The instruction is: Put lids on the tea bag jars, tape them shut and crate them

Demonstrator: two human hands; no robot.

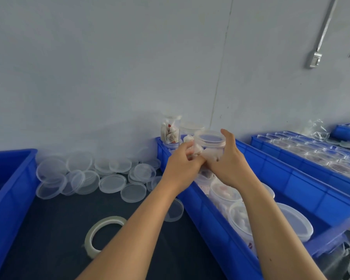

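A clear jar of tea bags [209,145] with a lid on top is held up over the far end of the middle blue crate [214,225]. My right hand [225,160] grips its right side, thumb up along the wall. My left hand [181,160] grips the jar's lower left, fingers curled against it. More jars with tea bags [238,217] lie in that crate. Two other jars [171,130] stand at the crate's far end by the wall. Loose clear lids [83,174] lie spread on the dark table. A roll of clear tape [101,235] lies near my left forearm.
A second blue crate [6,197] stands at the left edge. At the right, another blue crate [303,160] holds several lidded jars in rows. Clear plastic bags [316,130] lie behind it. A grey wall closes the back.
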